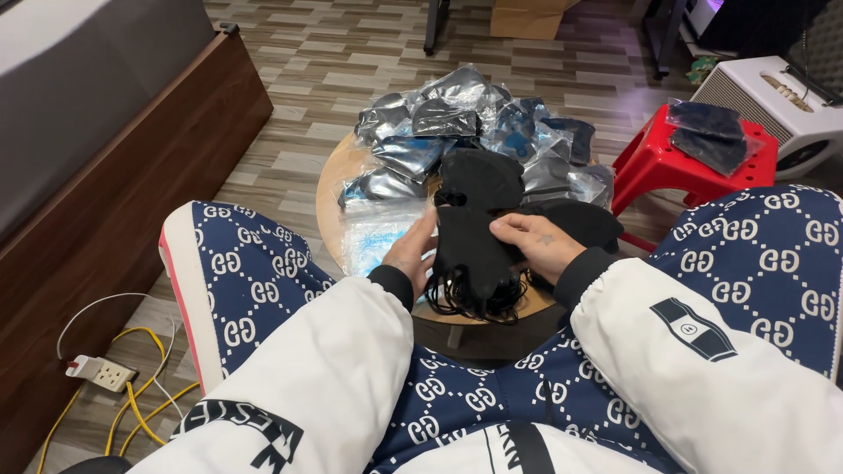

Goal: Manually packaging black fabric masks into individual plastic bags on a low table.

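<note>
White sleeves and legs in blue patterned trousers fill the lower view, knees spread to either side of a small round wooden bench (332, 180). Both hands meet over its near edge on a stack of black face masks (474, 250), whose ear loops hang in a tangle over the rim. On the stack's left side, the left hand (411, 250) lies with fingers curled against the masks, its grip pressed to the fabric. From the other side the right hand (537, 241) pinches the top mask between thumb and fingers. Just beside the left hand lie clear empty bags (373, 233). Beyond the hands, a heap of bagged masks (465, 123) covers the far half of the bench. Further right, well apart, a red plastic stool (654, 162) carries 2 more bagged masks (713, 132). Lower left, on the floor, a white power strip (101, 373) lies with yellow cables.
</note>
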